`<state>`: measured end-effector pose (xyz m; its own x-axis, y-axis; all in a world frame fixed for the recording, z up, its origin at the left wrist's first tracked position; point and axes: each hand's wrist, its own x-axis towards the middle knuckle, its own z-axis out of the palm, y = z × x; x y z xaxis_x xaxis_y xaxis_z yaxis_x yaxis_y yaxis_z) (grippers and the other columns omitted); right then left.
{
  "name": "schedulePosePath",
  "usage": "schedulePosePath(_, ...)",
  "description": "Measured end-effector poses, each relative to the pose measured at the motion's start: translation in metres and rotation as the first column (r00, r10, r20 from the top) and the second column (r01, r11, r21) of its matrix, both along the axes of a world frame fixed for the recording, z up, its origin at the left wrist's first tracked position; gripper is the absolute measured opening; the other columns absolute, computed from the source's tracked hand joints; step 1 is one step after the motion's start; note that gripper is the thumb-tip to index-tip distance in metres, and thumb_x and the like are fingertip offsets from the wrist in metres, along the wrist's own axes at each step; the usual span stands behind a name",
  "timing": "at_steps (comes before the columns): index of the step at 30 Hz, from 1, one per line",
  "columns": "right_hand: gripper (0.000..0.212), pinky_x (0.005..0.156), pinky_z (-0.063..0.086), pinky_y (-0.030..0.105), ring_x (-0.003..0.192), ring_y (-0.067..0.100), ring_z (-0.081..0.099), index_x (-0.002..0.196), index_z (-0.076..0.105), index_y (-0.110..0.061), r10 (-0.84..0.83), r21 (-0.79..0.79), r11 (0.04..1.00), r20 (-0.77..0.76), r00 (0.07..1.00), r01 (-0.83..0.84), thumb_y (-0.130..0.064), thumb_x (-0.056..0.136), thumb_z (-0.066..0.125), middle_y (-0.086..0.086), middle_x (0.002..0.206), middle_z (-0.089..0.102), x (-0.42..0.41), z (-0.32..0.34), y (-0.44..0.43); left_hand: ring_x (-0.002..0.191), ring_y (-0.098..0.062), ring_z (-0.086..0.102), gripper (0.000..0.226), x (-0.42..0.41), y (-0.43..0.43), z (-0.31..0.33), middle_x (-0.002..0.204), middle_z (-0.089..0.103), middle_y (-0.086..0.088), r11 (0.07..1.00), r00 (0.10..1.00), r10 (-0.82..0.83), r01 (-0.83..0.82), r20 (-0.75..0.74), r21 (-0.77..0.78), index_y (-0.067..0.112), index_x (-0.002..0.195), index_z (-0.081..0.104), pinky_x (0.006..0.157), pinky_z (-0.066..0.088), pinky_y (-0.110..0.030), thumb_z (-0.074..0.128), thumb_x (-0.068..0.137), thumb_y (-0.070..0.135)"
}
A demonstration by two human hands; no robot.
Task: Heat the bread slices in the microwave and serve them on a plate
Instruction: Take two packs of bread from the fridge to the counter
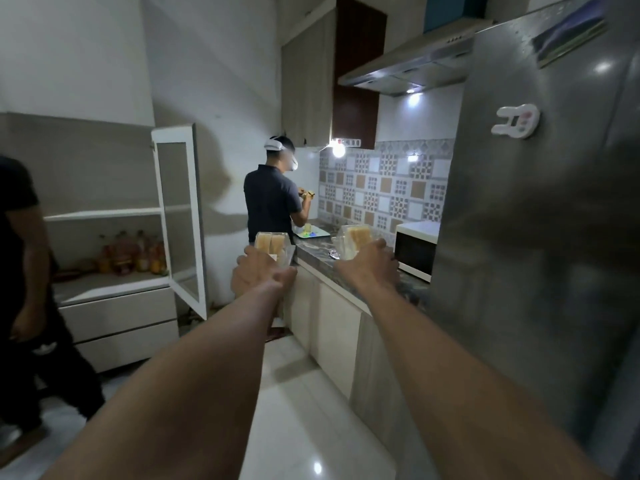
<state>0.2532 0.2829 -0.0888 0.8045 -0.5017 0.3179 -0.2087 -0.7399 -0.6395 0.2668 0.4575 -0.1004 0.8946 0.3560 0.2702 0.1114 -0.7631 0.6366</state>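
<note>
Both my arms stretch forward at chest height. My left hand (258, 271) grips a clear plastic pack of bread slices (270, 243), held upright. My right hand (369, 266) grips a second clear pack of bread slices (356, 239), tilted a little. A white microwave (415, 249) with a dark door stands on the stone counter (311, 252) just right of my right hand, its door shut. No plate shows clearly.
A steel fridge (540, 220) fills the right side, close to my right arm. Another person (273, 199) in a dark shirt works at the counter's far end. A second person (24, 289) stands at the left edge. An open glass cabinet door (180, 216) juts out at left.
</note>
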Motion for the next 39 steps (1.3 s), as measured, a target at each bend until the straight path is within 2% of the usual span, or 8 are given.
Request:
schedulePosePath(5, 0.100, 0.097, 0.048, 0.046, 0.124, 0.039, 0.048, 0.140, 0.034, -0.004, 0.014, -0.015, 1.000, -0.010, 1.000, -0.014, -0.053, 0.064, 0.078, 0.022, 0.135, 0.050, 0.065, -0.002, 0.018, 0.101, -0.032, 0.060, 0.079, 0.067, 0.018, -0.004, 0.116, 0.056, -0.015, 0.999, 0.999, 0.037, -0.036, -0.020, 0.031, 0.010, 0.126, 0.042, 0.083, 0.053, -0.040, 0.074, 0.074, 0.060)
schedulePosePath(17, 0.100, 0.097, 0.047, 0.047, 0.120, 0.038, 0.051, 0.139, 0.035, -0.005, -0.025, 0.005, 1.000, -0.011, 1.000, 0.025, -0.054, 0.064, 0.079, 0.021, 0.132, 0.052, 0.274, -0.016, 0.006, 0.109, -0.033, 0.061, 0.088, 0.275, 0.000, -0.011, 0.122, 0.058, -0.013, 0.999, 0.999, 0.032, -0.031, -0.018, 0.033, 0.008, 0.131, 0.042, 0.085, 0.050, -0.039, 0.075, 0.070, 0.063)
schedulePosePath(22, 0.104, 0.099, 0.045, 0.048, 0.122, 0.037, 0.049, 0.141, 0.033, -0.005, -0.057, 0.026, 0.998, 0.000, 0.998, 0.057, -0.059, 0.065, 0.079, 0.021, 0.134, 0.050, 0.368, -0.004, -0.022, 0.111, -0.033, 0.062, 0.084, 0.374, -0.023, 0.005, 0.121, 0.061, -0.012, 1.000, 1.000, 0.003, -0.003, 0.000, 0.013, 0.009, 0.127, 0.047, 0.085, 0.051, -0.039, 0.074, 0.067, 0.062)
schedulePosePath(25, 0.105, 0.096, 0.047, 0.046, 0.119, 0.037, 0.051, 0.139, 0.034, -0.005, -0.081, 0.023, 0.996, 0.016, 0.997, 0.081, -0.060, 0.063, 0.081, 0.021, 0.131, 0.051, 0.416, -0.001, -0.043, 0.105, -0.031, 0.063, 0.082, 0.430, -0.044, 0.014, 0.117, 0.062, -0.010, 0.999, 0.999, -0.038, 0.038, 0.018, 0.013, 0.010, 0.124, 0.049, 0.082, 0.052, -0.037, 0.074, 0.065, 0.062)
schedulePosePath(28, 0.096, 0.093, 0.045, 0.043, 0.116, 0.036, 0.052, 0.136, 0.035, -0.006, -0.130, 0.009, 0.991, 0.020, 0.991, 0.130, -0.056, 0.068, 0.081, 0.020, 0.130, 0.053, 0.456, -0.004, -0.068, 0.112, -0.032, 0.061, 0.080, 0.479, -0.069, 0.013, 0.125, 0.058, -0.012, 0.997, 0.997, -0.082, 0.082, 0.002, 0.001, 0.007, 0.129, 0.043, 0.079, 0.046, -0.037, 0.070, 0.075, 0.060)
schedulePosePath(33, 0.086, 0.093, 0.047, 0.042, 0.114, 0.036, 0.054, 0.131, 0.038, -0.007, -0.233, 0.003, 0.973, 0.005, 0.973, 0.233, -0.050, 0.069, 0.079, 0.018, 0.126, 0.055, 0.516, -0.012, -0.112, 0.114, -0.031, 0.061, 0.082, 0.557, -0.115, 0.001, 0.126, 0.060, -0.010, 0.982, 0.982, -0.188, 0.189, -0.034, 0.025, 0.006, 0.131, 0.043, 0.083, 0.049, -0.036, 0.070, 0.073, 0.056)
schedulePosePath(37, 0.089, 0.095, 0.049, 0.045, 0.117, 0.037, 0.053, 0.131, 0.039, -0.006, -0.349, 0.016, 0.937, -0.018, 0.937, 0.349, -0.054, 0.067, 0.079, 0.019, 0.128, 0.055, 0.558, -0.021, -0.149, 0.101, -0.033, 0.065, 0.088, 0.623, -0.155, -0.006, 0.113, 0.067, -0.012, 0.936, 0.934, -0.350, 0.351, -0.074, -0.002, 0.003, 0.116, 0.057, 0.082, 0.053, -0.037, 0.057, 0.054, 0.066)
schedulePosePath(39, 0.093, 0.096, 0.049, 0.045, 0.118, 0.037, 0.052, 0.132, 0.038, -0.006, -0.401, 0.026, 0.915, -0.030, 0.915, 0.402, -0.058, 0.067, 0.080, 0.019, 0.130, 0.054, 0.575, -0.024, -0.167, 0.107, -0.034, 0.063, 0.090, 0.649, -0.178, -0.005, 0.116, 0.064, -0.012, 0.909, 0.906, -0.416, 0.417, -0.071, -0.009, 0.002, 0.124, 0.049, 0.081, 0.048, -0.035, 0.061, 0.063, 0.066)
